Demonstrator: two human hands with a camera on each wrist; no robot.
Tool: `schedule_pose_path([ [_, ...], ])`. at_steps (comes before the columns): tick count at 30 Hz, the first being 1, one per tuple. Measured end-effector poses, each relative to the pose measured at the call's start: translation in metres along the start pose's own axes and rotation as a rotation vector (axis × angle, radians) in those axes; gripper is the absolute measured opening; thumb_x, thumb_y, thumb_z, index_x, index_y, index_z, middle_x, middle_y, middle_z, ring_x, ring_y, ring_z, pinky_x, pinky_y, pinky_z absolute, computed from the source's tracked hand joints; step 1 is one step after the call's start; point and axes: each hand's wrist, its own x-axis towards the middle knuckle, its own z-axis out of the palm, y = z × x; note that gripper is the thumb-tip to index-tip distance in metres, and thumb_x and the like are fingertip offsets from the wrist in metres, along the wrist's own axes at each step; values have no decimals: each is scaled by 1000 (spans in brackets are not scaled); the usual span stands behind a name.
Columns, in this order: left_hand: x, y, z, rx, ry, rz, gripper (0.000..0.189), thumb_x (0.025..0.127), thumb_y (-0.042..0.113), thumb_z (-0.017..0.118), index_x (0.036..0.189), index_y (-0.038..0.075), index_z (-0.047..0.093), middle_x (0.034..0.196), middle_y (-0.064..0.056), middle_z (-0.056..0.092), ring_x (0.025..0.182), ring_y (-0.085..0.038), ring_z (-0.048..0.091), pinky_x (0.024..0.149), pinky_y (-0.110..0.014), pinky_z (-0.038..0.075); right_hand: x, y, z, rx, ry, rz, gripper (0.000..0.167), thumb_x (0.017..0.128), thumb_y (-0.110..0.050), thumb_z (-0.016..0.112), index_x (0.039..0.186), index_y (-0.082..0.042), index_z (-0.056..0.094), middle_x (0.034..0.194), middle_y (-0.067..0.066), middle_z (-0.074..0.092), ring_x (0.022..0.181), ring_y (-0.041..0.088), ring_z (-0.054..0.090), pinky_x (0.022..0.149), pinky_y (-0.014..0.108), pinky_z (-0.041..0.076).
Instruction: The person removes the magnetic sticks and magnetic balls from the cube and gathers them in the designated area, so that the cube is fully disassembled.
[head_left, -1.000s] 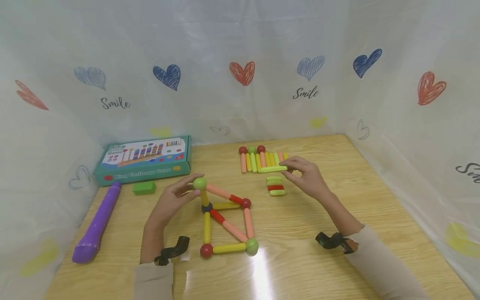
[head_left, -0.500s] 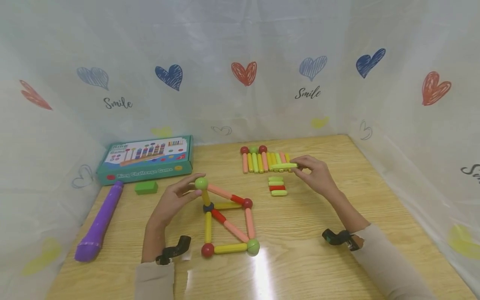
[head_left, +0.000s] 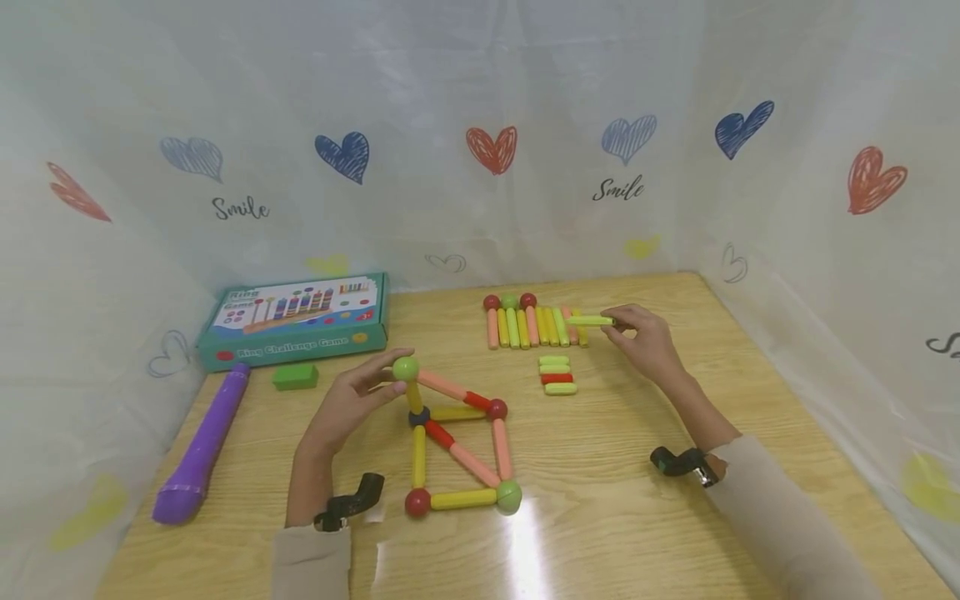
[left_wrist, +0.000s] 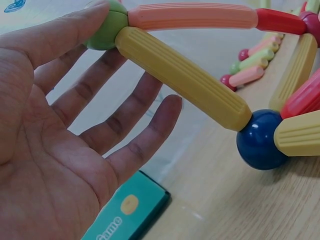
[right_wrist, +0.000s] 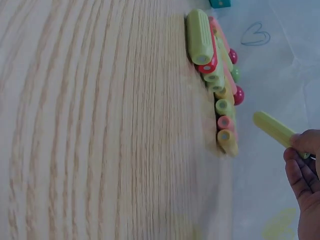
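My left hand (head_left: 348,400) pinches a green ball (head_left: 406,368) at the raised corner of a frame built from sticks and balls. From that ball a yellow stick (left_wrist: 185,80) slopes down to a dark blue ball (left_wrist: 264,140), and a pink stick (left_wrist: 192,16) joined to a red one runs to a dark red ball (head_left: 497,409). Below, a red ball (head_left: 417,502) and another green ball (head_left: 508,497) mark the near corners. My right hand (head_left: 643,340) pinches a light green stick (head_left: 590,321) by one end, held over the right part of a row of sticks (head_left: 522,328).
Several short sticks (head_left: 556,369) lie below the row, which has three balls (head_left: 510,302) at its back. At left are a teal game box (head_left: 292,321), a green block (head_left: 296,377) and a purple toy microphone (head_left: 201,454). A white printed curtain (head_left: 420,208) surrounds the wooden table (head_left: 600,517).
My right hand has moved right and slightly back with the light green stick, uncovering more of the row. My left hand stays on the green ball.
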Motion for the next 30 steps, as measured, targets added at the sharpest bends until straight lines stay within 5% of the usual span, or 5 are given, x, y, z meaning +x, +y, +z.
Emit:
schedule_pose_path([
  [11, 0, 0, 0, -5, 6, -8, 47, 97, 22, 68, 143, 23, 57, 150, 1, 48, 130, -35, 48, 106, -58, 38, 6, 16, 12, -176, -67, 98, 23, 90, 6, 69, 112, 12, 67, 103, 26, 63, 84, 36, 66, 72, 46, 58],
  [21, 1, 3, 0, -6, 5, 8, 48, 97, 20, 68, 143, 23, 56, 151, 0, 47, 131, -36, 47, 108, -60, 34, 7, 8, 20, -174, -205, 227, 27, 92, -2, 68, 114, 13, 66, 104, 28, 66, 86, 33, 63, 74, 45, 56],
  [30, 1, 2, 0, -8, 5, -7, 48, 97, 22, 69, 143, 25, 57, 151, 1, 47, 132, -34, 47, 109, -60, 34, 1, 4, 29, -137, -297, 214, 30, 92, -6, 71, 114, 14, 65, 103, 27, 66, 88, 32, 63, 77, 45, 55],
])
